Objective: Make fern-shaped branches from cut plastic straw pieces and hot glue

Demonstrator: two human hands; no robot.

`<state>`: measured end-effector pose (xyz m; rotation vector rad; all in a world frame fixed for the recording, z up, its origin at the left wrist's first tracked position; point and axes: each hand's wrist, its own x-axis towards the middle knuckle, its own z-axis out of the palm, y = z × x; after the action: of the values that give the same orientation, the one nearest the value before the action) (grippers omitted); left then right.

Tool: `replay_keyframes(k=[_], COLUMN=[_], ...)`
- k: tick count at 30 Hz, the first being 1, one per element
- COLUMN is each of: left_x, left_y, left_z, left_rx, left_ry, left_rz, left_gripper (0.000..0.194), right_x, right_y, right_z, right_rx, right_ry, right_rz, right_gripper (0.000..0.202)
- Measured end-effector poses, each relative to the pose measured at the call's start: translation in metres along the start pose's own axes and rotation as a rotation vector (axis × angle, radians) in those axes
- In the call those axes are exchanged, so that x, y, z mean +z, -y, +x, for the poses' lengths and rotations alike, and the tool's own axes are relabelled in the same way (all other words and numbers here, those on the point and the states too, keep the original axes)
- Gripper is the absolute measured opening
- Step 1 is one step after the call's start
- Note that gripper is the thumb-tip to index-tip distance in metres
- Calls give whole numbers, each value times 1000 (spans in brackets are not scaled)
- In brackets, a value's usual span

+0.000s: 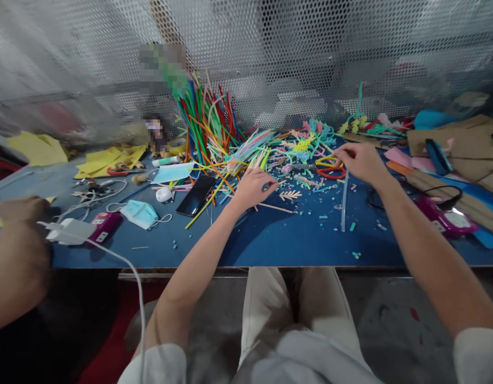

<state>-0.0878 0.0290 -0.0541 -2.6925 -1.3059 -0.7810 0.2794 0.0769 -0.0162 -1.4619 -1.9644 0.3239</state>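
My right hand (360, 161) has its fingertips pinched at the handles of a pair of scissors (330, 173) with red and yellow loops; the blades point left. My left hand (255, 188) is closed, thumb and fingers together, over the pile of pipe cleaners (250, 152). What it holds, if anything, is too small to make out. Just right of its fingertips lies a cream leaf-shaped piece of twisted pipe cleaner (290, 196). A pale translucent strip (344, 202) lies below my right hand.
A tall bundle of coloured pipe cleaners (206, 117) stands against the perforated metal screen (246, 64). Left are a phone (196, 196), a face mask (140, 213), a white charger (70, 231) with cable and another person's hand (22, 208). Cardboard (454, 144) and a purple power strip (446, 217) lie right.
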Motion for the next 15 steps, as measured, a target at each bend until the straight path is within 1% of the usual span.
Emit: replay_keyframes(k=[2,3,5,8,11,13,15], left_x=[1,2,4,7,9,8,7], left_y=[1,2,5,9,11,11,10], left_z=[-1,-1,-2,-3,-2,-2,-2], left_rx=[-40,-61,-110,-162,-157,-160,-187], left_ry=[54,75,114,198,256,246,204], left_rz=[23,36,58,68,82,95,117], left_gripper=[20,17,15,20,16,15,13], right_x=[7,9,11,11,11,14,17], right_y=[-6,-8,-13,-19,-26,-31,-38], right_z=[-5,-7,-8,-7,-6,-5,-4], right_rx=[37,54,67,74,70,63,51], right_ry=[19,21,37,60,94,86,55], right_rz=[-275,-373,-458,-399,-294,-278,-274], right_gripper=[35,36,38,39,40,39,38])
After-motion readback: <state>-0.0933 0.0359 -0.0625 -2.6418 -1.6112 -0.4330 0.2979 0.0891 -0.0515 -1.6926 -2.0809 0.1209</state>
